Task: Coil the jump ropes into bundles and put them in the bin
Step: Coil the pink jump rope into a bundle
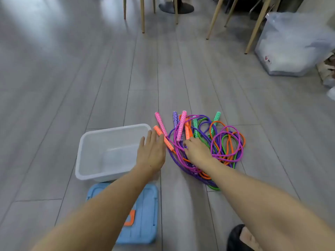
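No writing is legible. Left hand (151, 153) hovers flat-fingered over the bin (85, 160); right hand (197, 152) digs curled into tangled ropes (224, 142); lid (146, 214) nearby.

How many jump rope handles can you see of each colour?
Pink handles: 2
Purple handles: 1 plain to see, maybe another tucked behind it
Orange handles: 2
Green handles: 2
Total: 7 for sure. The right hand lies on the pile and may hide more.
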The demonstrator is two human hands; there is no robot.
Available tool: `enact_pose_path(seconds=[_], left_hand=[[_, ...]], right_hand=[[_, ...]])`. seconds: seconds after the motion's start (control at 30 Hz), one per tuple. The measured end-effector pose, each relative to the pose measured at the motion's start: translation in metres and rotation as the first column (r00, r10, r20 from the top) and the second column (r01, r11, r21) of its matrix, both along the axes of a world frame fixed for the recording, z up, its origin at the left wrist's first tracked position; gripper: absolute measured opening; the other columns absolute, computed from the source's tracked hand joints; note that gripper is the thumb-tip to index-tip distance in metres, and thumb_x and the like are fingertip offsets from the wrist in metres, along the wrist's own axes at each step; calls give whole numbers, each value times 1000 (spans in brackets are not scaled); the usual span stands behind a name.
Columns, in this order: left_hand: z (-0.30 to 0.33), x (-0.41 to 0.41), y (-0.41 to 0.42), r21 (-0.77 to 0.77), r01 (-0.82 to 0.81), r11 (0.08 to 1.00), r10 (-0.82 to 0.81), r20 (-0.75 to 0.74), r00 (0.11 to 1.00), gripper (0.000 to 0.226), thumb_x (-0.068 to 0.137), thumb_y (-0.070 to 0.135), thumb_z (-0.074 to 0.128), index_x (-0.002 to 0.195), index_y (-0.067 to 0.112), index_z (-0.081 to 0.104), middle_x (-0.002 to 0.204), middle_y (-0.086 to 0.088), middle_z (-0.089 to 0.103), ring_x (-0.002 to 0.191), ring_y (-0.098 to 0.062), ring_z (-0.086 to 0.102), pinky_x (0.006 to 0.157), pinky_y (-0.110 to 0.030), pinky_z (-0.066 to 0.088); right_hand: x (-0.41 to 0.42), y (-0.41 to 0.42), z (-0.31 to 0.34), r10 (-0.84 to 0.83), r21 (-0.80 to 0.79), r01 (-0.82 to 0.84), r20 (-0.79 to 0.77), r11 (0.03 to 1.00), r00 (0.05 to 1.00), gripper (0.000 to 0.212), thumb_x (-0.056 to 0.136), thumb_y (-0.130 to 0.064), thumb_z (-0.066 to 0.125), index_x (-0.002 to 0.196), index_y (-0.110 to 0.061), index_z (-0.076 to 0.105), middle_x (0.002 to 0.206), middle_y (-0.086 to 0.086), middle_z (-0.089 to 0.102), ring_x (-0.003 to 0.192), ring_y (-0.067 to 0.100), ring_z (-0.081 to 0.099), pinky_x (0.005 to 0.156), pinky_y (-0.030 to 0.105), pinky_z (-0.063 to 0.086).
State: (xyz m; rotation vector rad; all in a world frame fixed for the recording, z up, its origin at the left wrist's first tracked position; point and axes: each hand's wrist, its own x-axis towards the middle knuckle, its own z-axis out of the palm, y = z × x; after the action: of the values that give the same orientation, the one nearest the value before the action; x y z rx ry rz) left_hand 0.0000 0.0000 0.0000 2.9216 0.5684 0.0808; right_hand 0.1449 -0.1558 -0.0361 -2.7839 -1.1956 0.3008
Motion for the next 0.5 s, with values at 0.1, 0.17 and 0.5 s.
enact_pose_path(seconds=[0.1,0.17,0.5], left_hand=[[-10,6,7,-20,-26,999,25,-31,999,57,103,26,40,156,11,27,162,-17,30,152,-36,23,119,-53,28],[-18,5,8,-2,-8,1000,8,-52,999,57,104,25,38,157,10,26,165,-18,24,154,-37,17,121,-52,26],[-29,-11,2,15,71,997,-71,-31,997,55,108,22,36,158,1,26,165,-23,22,155,-39,14,123,-47,21]], right_hand=[[10,7,-12,-20,-51,17,-55,999,998,31,100,-26,58,128,-15,64,125,9,60,120,33,54,97,44,48],[13,8,-18,-19,-102,12,-65,995,998,30,99,-29,61,124,-14,63,125,9,60,120,33,54,95,43,47],[-4,5,-19,-117,-38,113,-98,993,988,20,94,-14,55,110,-4,64,115,14,61,110,34,58,86,41,47]])
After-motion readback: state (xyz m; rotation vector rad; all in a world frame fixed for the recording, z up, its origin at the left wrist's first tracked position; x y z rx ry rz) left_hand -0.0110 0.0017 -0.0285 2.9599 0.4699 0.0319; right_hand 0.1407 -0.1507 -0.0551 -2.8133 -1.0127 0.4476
